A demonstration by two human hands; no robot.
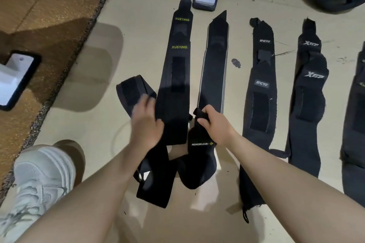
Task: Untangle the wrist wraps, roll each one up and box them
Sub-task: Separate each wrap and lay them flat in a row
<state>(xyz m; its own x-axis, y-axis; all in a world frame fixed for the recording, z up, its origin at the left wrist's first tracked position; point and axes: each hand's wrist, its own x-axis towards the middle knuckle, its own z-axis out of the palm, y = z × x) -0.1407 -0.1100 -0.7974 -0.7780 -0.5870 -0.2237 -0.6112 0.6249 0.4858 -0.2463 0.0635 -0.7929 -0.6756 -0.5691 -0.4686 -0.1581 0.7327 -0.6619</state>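
Head view, floor of a gym. Several wrist wraps lie flattened side by side on the floor point(237, 31), long axes running away from the person: the XUEYING wrap point(177, 77), the grey-edged wrap point(214, 69), the MACYO wrap point(260, 92) and the XTEP wrap point(308, 104) (a further one is cut off at the right edge). No box is in view.

The right hand point(214, 122) has its fingers curled round the near end of the MANUKLEAR wrap point(199, 156), which hangs and bunches below the hand, its label facing up. The left hand point(147, 122) is blurred; its fingers look only loosely curled and lie over the folded black wrap point(134, 92), beside the near end of the XUEYING wrap; whether they grip anything cannot be told.

The relation that matters: the held wrap drops from the right fingers toward the person and meets a crossed strap point(152, 183) under the left forearm. The tangle thus lies nearer the left hand, so freeing it probably falls to that hand. Rolling appears not yet begun.
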